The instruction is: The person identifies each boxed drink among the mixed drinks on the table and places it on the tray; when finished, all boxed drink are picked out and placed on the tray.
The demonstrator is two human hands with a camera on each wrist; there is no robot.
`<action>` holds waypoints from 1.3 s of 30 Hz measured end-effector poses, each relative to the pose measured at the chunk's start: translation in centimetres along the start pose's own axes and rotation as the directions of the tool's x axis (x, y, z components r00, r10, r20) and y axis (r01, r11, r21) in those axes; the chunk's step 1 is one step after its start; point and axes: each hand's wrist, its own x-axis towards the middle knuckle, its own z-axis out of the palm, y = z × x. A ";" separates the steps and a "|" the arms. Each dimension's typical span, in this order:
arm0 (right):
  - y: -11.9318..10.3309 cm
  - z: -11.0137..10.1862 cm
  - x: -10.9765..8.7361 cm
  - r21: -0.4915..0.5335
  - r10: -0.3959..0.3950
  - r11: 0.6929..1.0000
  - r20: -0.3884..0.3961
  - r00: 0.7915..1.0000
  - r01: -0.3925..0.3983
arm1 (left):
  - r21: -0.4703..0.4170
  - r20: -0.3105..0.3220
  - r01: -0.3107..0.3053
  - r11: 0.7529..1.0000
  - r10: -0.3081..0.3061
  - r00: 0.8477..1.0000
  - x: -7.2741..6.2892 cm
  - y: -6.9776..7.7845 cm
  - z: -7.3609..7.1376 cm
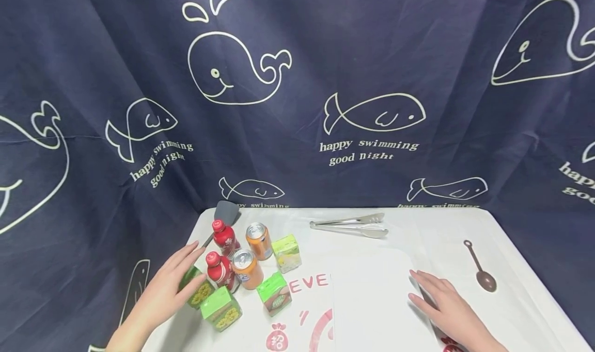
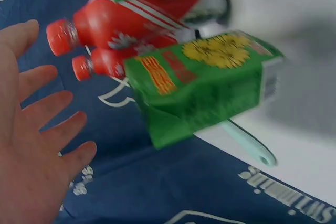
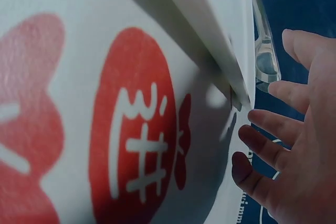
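My left grip (image 1: 165,287) is spread, fingers straight and thumb apart, reaching across the left edge of the white surface (image 1: 520,295). It lies just beside the leftmost green carton (image 1: 201,296); my left wrist view shows a gap between my fingers and that carton, so I hold nothing here. Behind my fingertips, a grey spatula (image 1: 226,212) lies at the far left corner.

Close to the right of that carton, a second green carton (image 1: 221,310) stands nearer me, and two red bottles (image 1: 220,270) stand beyond it, one behind the other. Beside them come two orange cans (image 1: 248,270), then a third green carton (image 1: 275,295) with a yellow-green carton (image 1: 286,255) farther back. Near the far edge, silver tongs (image 1: 350,227) lie with their arms apart.

A broad stretch of white panel (image 1: 376,300) runs toward me between the cartons and my right grip (image 1: 448,305). That grip is loosely spread, fingers side by side and thumb apart, and pinches nothing. It is at the panel's right side; I cannot tell whether my fingertips touch it. Farther right, well apart from my grip, a brown spoon (image 1: 485,281) lies inside the slanting right edge, leaving a white strip between us.
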 end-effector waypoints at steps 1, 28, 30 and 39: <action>0.0 0.0 0.0 0.001 0.008 1.000 0.005 1.000 -0.008 | -0.006 0.003 0.002 1.000 -0.002 1.000 -0.2 -0.2 0.0; -0.1 0.8 0.3 0.187 0.190 0.959 0.122 0.974 -0.211 | -0.077 -0.027 0.088 0.993 -0.090 0.996 -6.4 -4.9 2.6; 0.0 0.8 0.3 0.193 0.188 0.959 0.115 0.975 -0.208 | -0.088 -0.025 0.083 0.993 -0.086 0.996 -6.5 -5.0 2.6; 0.6 1.0 -0.2 0.166 0.179 0.968 0.067 0.982 -0.188 | -0.098 -0.044 0.124 0.987 -0.129 0.991 -6.5 -4.7 3.2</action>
